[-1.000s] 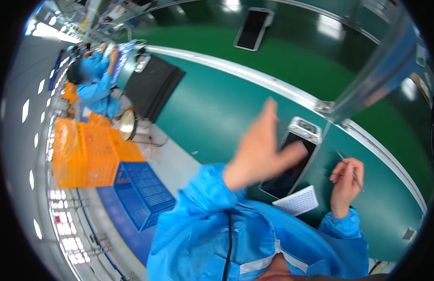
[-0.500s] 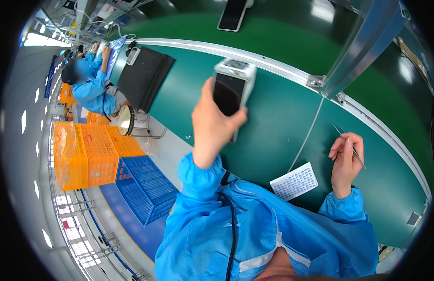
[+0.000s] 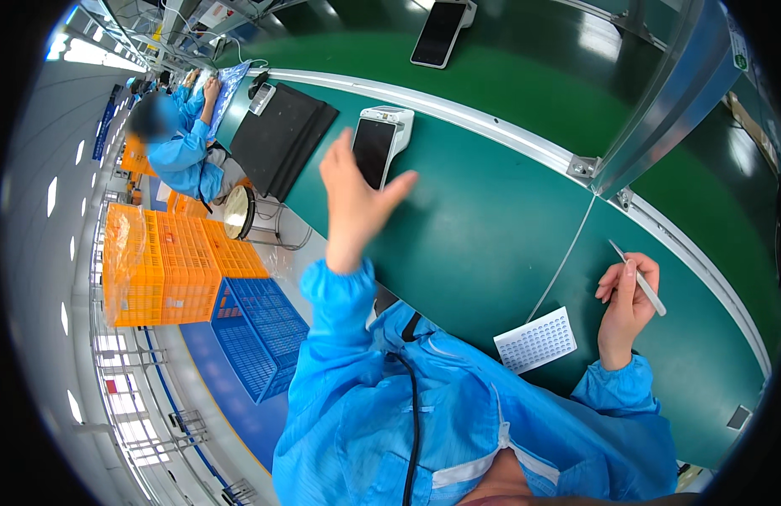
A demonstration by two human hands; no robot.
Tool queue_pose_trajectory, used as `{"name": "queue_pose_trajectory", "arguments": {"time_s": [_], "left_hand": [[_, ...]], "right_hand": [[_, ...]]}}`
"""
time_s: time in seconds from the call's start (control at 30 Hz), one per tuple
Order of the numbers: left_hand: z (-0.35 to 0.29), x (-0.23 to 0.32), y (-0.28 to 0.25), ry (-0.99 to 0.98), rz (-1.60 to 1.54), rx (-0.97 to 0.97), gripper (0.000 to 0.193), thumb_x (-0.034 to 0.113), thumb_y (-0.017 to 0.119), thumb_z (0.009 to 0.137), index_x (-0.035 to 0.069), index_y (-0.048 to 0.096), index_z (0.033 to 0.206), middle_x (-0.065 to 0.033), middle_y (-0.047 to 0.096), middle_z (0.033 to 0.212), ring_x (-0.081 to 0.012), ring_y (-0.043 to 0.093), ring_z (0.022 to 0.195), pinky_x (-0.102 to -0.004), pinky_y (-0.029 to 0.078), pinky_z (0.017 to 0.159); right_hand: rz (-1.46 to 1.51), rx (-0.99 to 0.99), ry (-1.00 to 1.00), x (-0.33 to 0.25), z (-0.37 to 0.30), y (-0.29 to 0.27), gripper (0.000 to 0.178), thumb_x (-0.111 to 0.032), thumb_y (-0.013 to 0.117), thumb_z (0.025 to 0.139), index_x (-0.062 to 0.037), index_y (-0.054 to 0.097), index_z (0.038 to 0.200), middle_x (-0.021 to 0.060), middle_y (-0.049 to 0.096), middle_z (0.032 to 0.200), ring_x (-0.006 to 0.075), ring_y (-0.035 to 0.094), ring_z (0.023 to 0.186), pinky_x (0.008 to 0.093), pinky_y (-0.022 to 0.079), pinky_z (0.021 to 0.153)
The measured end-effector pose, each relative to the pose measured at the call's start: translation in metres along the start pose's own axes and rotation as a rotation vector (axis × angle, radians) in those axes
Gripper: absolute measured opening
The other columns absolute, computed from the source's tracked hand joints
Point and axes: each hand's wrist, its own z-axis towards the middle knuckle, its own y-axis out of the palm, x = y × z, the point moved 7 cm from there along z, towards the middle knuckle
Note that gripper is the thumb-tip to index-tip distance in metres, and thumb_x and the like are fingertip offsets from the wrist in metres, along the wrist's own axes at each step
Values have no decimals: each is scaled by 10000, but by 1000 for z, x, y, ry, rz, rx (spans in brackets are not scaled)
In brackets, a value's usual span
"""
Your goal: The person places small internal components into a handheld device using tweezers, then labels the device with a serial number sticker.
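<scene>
A white handheld payment terminal (image 3: 376, 145) with a dark screen lies on the green table toward its far edge. My left hand (image 3: 355, 204) is open beside its near end, fingers and thumb spread; the hand overlaps part of the terminal, so I cannot tell whether they touch. In my right hand (image 3: 628, 308) I grip metal tweezers (image 3: 650, 293), their tips pointing away from me. A white sheet with rows of small round stickers (image 3: 536, 341) lies near the table's front edge, left of that hand.
Black mats (image 3: 281, 139) lie at the table's left. Past the metal rail, another terminal (image 3: 441, 34) rests on a green belt. A metal post (image 3: 668, 101) rises at far right. Orange crates (image 3: 184, 266) and a blue crate (image 3: 260, 333) stand on the left; beyond sits a co-worker (image 3: 184, 160).
My left hand has let go of the terminal and opened; the terminal now lies farther left on the table. My right hand still holds the tweezers, their angle slightly changed.
</scene>
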Motion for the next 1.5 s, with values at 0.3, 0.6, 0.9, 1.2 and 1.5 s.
{"name": "queue_pose_trajectory", "arguments": {"time_s": [0.3,0.6,0.9,1.2,1.5], "left_hand": [[-149,222,27,467,-693,-733,621,325,915,786,96,655,1301,-106,632,1203,-287,554,1160,-414,406,924],[-138,185,37,234,-868,-525,501,208,876,843,90,661,1279,-46,699,961,-235,647,889,-404,449,861],[-56,71,-6,68,-413,17,691,245,943,764,32,616,1334,-195,633,1304,-390,602,1184,-462,470,1056],[0,-66,22,-317,-229,-307,926,366,966,713,-2,540,1448,-206,615,1420,-372,640,1234,-457,564,971],[-3,6,11,-144,171,-130,943,132,960,709,168,479,1519,-145,612,1247,-345,681,1083,-463,612,824]], "right_hand": [[55,-21,70,11,-4,-8,188,-222,526,1155,-43,559,1108,46,606,687,74,502,545,212,370,505],[-69,-224,-163,-11,-34,21,257,-213,525,1148,1,565,1284,134,703,963,148,664,799,283,530,691],[-155,-287,-35,-4,-39,37,235,19,724,996,4,589,1187,93,729,960,99,682,840,243,536,716],[-182,-304,-10,-8,-41,41,213,-19,706,1019,-5,589,1195,85,717,972,89,667,846,229,507,719],[-182,-275,34,-7,-38,39,226,-54,716,1019,-19,587,1201,58,701,976,76,637,854,230,490,743]]}}
